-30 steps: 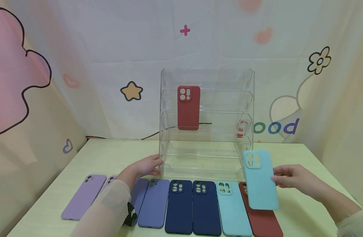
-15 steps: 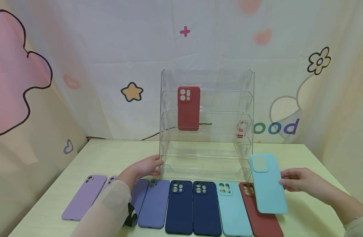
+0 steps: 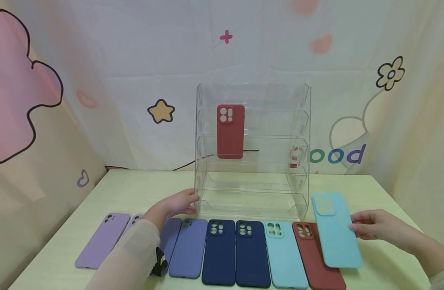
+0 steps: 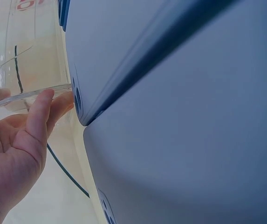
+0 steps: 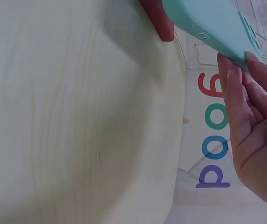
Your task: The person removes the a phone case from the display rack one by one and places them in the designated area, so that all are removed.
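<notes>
My right hand (image 3: 383,226) pinches a turquoise phone case (image 3: 336,229) by its right edge. The case is raised over the table, tilted, and overlaps a red phone case (image 3: 318,257) lying at the right end of the row. In the right wrist view the thumb and fingertips (image 5: 252,58) meet at the case's edge. With my left hand (image 3: 178,202) I grip the lower left side of a clear acrylic display rack (image 3: 252,209); the left wrist view has its side panel (image 4: 35,93) between thumb and fingers. Another red phone case (image 3: 230,137) stands upright on an upper tier.
Along the table front lie two navy cases (image 3: 218,257), another turquoise case (image 3: 285,257), blue-violet cases (image 3: 188,249) and lilac cases (image 3: 104,241), some partly behind my left forearm. A printed curtain (image 3: 135,52) hangs behind the table (image 3: 146,181), with a dark cable (image 3: 185,166) near its bottom.
The right hand has carried the turquoise case to the right and lower, uncovering the camera cutout of the red case below. My left hand stays on the rack.
</notes>
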`<state>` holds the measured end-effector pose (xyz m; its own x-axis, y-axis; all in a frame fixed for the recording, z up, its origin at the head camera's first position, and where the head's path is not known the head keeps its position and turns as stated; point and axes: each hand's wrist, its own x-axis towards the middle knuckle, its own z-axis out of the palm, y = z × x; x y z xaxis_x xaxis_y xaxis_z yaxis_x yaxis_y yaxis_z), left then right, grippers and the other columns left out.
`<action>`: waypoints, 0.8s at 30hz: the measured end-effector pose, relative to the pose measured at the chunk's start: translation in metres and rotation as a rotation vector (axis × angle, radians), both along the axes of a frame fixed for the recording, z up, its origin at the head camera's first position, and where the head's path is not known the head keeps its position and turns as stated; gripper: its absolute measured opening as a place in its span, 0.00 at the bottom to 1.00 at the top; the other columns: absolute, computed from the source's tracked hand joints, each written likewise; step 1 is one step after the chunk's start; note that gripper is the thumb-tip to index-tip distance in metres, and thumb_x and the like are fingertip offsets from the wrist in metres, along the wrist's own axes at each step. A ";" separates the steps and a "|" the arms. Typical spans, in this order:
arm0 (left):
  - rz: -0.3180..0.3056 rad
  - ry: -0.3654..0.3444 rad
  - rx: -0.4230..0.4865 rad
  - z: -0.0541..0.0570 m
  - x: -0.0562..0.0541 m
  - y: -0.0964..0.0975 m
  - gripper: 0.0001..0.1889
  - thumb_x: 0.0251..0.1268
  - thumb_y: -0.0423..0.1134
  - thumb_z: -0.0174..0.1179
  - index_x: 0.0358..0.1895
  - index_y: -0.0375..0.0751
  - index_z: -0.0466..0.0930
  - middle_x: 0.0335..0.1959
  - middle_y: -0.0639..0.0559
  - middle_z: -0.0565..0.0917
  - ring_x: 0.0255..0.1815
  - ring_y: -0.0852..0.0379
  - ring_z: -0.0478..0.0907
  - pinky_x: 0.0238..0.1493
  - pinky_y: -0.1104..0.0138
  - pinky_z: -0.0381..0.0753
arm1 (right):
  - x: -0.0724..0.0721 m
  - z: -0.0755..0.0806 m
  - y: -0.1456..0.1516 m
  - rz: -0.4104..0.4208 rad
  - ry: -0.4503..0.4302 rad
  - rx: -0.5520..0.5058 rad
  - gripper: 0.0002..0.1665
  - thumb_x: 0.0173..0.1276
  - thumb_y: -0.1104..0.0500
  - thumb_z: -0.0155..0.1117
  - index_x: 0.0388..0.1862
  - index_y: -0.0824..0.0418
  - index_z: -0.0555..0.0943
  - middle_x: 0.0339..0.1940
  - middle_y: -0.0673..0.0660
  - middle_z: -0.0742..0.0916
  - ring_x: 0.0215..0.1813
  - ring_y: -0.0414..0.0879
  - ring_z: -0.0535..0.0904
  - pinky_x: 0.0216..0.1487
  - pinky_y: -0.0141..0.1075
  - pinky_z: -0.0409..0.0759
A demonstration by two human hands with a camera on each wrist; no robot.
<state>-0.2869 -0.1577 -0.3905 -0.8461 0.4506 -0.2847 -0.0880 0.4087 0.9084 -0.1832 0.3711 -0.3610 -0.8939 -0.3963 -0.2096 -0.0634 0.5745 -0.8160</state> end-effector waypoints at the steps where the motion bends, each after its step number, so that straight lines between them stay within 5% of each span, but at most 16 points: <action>1: 0.001 -0.002 0.000 0.000 0.000 0.000 0.27 0.73 0.38 0.38 0.72 0.33 0.50 0.67 0.35 0.61 0.60 0.41 0.68 0.56 0.55 0.72 | 0.000 -0.001 0.001 0.000 -0.009 0.002 0.27 0.70 0.58 0.55 0.54 0.82 0.68 0.44 0.61 0.82 0.42 0.41 0.80 0.42 0.33 0.79; 24: -0.003 -0.010 0.007 0.001 0.000 0.000 0.26 0.73 0.38 0.38 0.71 0.33 0.50 0.66 0.35 0.61 0.59 0.41 0.69 0.56 0.56 0.72 | 0.004 -0.014 0.025 0.001 -0.109 -0.068 0.30 0.71 0.61 0.53 0.53 0.90 0.60 0.46 0.57 0.80 0.43 0.39 0.79 0.44 0.36 0.80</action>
